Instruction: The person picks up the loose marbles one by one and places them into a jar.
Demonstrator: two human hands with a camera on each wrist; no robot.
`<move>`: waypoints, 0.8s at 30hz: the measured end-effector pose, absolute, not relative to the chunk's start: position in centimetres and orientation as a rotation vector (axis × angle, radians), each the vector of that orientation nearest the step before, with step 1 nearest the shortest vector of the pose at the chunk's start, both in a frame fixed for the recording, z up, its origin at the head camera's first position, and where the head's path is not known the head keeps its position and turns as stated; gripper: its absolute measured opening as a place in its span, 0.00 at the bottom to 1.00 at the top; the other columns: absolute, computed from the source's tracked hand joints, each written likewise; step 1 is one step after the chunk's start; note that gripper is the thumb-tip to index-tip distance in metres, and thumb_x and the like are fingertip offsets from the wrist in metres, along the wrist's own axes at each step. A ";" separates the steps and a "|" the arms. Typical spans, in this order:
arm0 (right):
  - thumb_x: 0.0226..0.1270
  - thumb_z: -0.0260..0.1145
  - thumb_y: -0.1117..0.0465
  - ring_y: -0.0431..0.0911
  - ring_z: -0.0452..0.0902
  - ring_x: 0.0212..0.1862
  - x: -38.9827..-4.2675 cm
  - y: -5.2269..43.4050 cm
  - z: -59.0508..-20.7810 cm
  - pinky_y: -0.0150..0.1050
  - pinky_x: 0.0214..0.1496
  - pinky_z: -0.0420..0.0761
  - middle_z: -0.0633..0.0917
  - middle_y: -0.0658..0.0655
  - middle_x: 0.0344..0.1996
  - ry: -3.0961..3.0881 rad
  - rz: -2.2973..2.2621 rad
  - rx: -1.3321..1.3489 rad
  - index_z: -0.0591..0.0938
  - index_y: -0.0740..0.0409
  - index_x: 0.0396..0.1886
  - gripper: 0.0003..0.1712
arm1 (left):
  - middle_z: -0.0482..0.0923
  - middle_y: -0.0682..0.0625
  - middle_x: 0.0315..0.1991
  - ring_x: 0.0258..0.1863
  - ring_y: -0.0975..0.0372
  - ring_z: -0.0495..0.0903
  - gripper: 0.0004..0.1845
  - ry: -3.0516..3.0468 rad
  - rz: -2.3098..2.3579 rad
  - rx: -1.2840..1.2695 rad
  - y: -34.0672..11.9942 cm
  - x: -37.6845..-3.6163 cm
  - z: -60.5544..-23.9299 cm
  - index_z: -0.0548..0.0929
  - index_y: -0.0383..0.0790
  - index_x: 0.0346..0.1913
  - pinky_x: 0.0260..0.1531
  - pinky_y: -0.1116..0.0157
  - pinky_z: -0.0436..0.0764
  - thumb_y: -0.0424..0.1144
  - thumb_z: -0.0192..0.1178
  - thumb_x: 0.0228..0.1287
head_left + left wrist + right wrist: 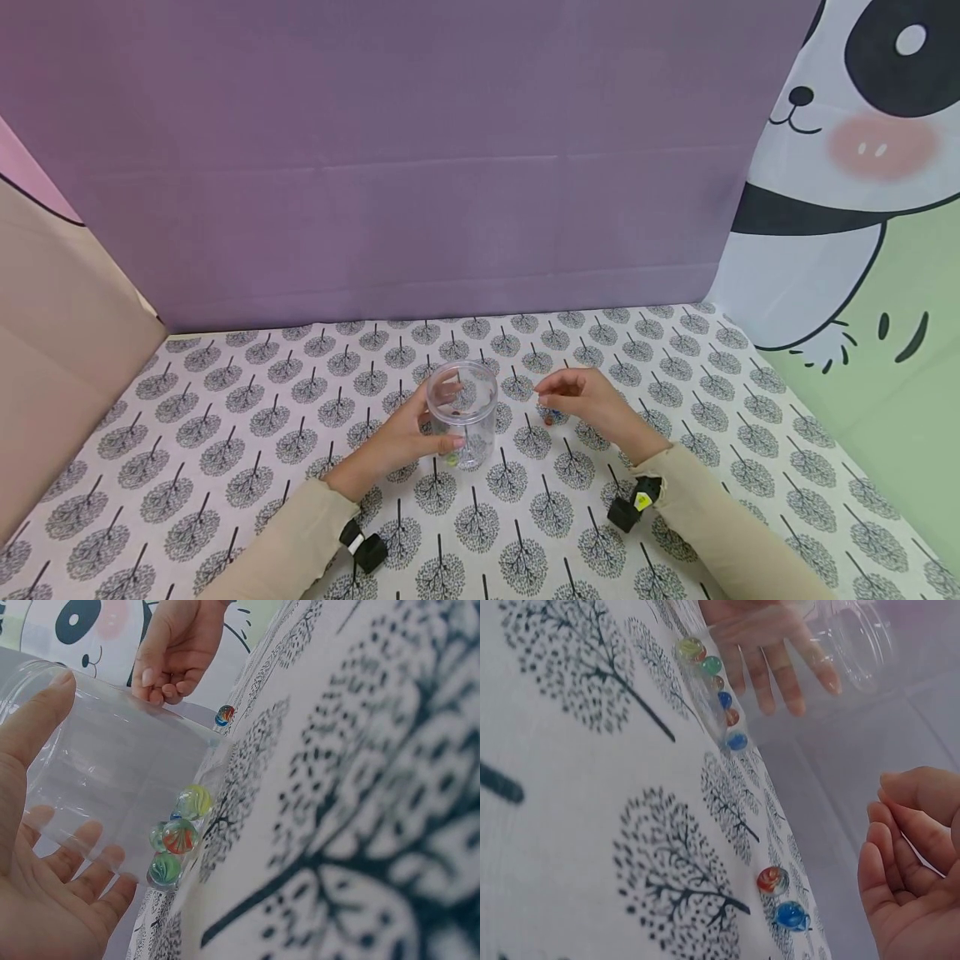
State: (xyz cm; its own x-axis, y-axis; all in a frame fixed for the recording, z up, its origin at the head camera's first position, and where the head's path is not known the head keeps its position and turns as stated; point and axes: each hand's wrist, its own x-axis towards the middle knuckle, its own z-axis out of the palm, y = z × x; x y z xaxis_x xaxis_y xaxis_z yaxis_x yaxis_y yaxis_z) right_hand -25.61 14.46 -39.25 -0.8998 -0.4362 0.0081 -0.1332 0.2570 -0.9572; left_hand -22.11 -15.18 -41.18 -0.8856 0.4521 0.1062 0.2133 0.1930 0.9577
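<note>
A clear plastic jar [462, 410] stands upright on the tree-patterned tablecloth [247, 433], its mouth uncovered. My left hand [429, 422] grips it from the left, thumb in front and fingers behind. Several coloured glass marbles [178, 834] lie on the jar's bottom. My right hand [561, 392] hovers just right of the jar, fingers loosely curled, and nothing shows in it in the right wrist view. Under it on the cloth lie a red-orange marble [772, 880] and a blue marble [791, 916]. The jar [844, 641] and its marbles [714, 681] also show in the right wrist view.
A purple panel [405, 158] closes off the back of the table, a tan panel [52, 333] the left side, and a panda-print sheet [847, 192] the right. Black wrist cameras [633, 504] sit on both sleeves.
</note>
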 end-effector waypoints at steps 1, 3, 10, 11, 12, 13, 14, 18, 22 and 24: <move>0.60 0.66 0.63 0.59 0.80 0.39 -25.7 14.5 -39.3 0.44 0.47 0.82 0.82 0.68 0.39 2.277 -1.686 -0.529 0.77 0.72 0.48 0.20 | 0.58 0.43 0.71 0.63 0.40 0.65 0.50 2.263 1.764 0.646 -15.2 -22.1 -41.2 0.52 0.59 0.72 0.57 0.41 0.69 0.36 0.71 0.50; 0.60 0.67 0.63 0.57 0.80 0.39 -25.8 14.6 -39.5 0.43 0.47 0.81 0.83 0.63 0.38 2.299 -1.670 -0.522 0.78 0.71 0.48 0.20 | 0.57 0.42 0.71 0.62 0.39 0.65 0.50 2.257 1.765 0.652 -15.2 -22.2 -41.3 0.52 0.57 0.73 0.55 0.42 0.71 0.36 0.70 0.50; 0.59 0.67 0.64 0.53 0.80 0.41 -26.0 14.8 -39.6 0.40 0.48 0.81 0.84 0.53 0.34 2.324 -1.643 -0.470 0.78 0.71 0.47 0.18 | 0.57 0.41 0.71 0.63 0.39 0.64 0.49 2.251 1.765 0.649 -15.2 -22.2 -41.2 0.52 0.56 0.73 0.55 0.42 0.71 0.35 0.70 0.51; 0.59 0.67 0.64 0.52 0.80 0.41 -26.0 14.8 -39.6 0.40 0.48 0.81 0.84 0.53 0.34 2.323 -1.641 -0.462 0.78 0.71 0.47 0.19 | 0.57 0.42 0.71 0.64 0.39 0.64 0.50 2.251 1.766 0.644 -15.2 -22.2 -41.2 0.52 0.57 0.73 0.56 0.42 0.70 0.36 0.70 0.50; 0.59 0.67 0.64 0.52 0.80 0.41 -26.0 14.8 -39.5 0.40 0.49 0.80 0.84 0.53 0.35 2.320 -1.639 -0.452 0.78 0.71 0.48 0.19 | 0.57 0.43 0.71 0.64 0.40 0.64 0.50 2.251 1.767 0.642 -15.2 -22.1 -41.2 0.52 0.58 0.73 0.56 0.41 0.70 0.36 0.70 0.50; 0.59 0.67 0.63 0.51 0.80 0.41 -26.0 14.8 -39.5 0.40 0.49 0.80 0.84 0.53 0.35 2.319 -1.633 -0.445 0.78 0.70 0.48 0.19 | 0.58 0.43 0.71 0.64 0.40 0.64 0.50 2.250 1.769 0.639 -15.2 -22.1 -41.2 0.52 0.59 0.73 0.56 0.41 0.70 0.36 0.70 0.50; 0.59 0.67 0.63 0.51 0.80 0.41 -26.0 14.9 -39.5 0.40 0.49 0.80 0.84 0.53 0.35 2.318 -1.629 -0.441 0.78 0.70 0.48 0.19 | 0.58 0.44 0.71 0.64 0.40 0.64 0.50 2.251 1.770 0.638 -15.2 -22.1 -41.2 0.52 0.59 0.72 0.57 0.41 0.69 0.36 0.71 0.50; 0.59 0.67 0.62 0.50 0.81 0.41 -26.2 15.1 -39.7 0.40 0.50 0.80 0.84 0.57 0.37 2.312 -1.601 -0.414 0.78 0.68 0.49 0.19 | 0.58 0.44 0.71 0.64 0.41 0.63 0.50 2.260 1.767 0.641 -15.3 -22.1 -41.2 0.52 0.60 0.72 0.58 0.39 0.66 0.38 0.71 0.49; 0.60 0.67 0.63 0.49 0.80 0.41 -26.4 15.3 -40.0 0.39 0.49 0.79 0.84 0.59 0.37 2.310 -1.579 -0.383 0.79 0.66 0.49 0.18 | 0.58 0.44 0.71 0.65 0.41 0.63 0.50 2.265 1.760 0.645 -15.3 -22.1 -41.2 0.52 0.59 0.72 0.60 0.38 0.63 0.39 0.71 0.50; 0.59 0.67 0.63 0.48 0.80 0.41 -26.5 15.4 -40.2 0.39 0.49 0.79 0.84 0.59 0.37 2.310 -1.580 -0.373 0.79 0.65 0.49 0.18 | 0.58 0.44 0.71 0.65 0.41 0.63 0.50 2.264 1.762 0.643 -15.3 -22.1 -41.2 0.52 0.59 0.72 0.60 0.38 0.62 0.39 0.71 0.50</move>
State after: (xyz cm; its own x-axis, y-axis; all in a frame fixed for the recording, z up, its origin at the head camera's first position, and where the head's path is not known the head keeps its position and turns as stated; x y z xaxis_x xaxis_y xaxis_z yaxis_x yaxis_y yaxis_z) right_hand -26.52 15.40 -40.23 -0.9157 -0.3859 -0.1123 -0.0352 0.3555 -0.9340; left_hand -22.09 -15.33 -41.24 -0.8851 0.4534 0.1050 0.2130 0.1941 0.9576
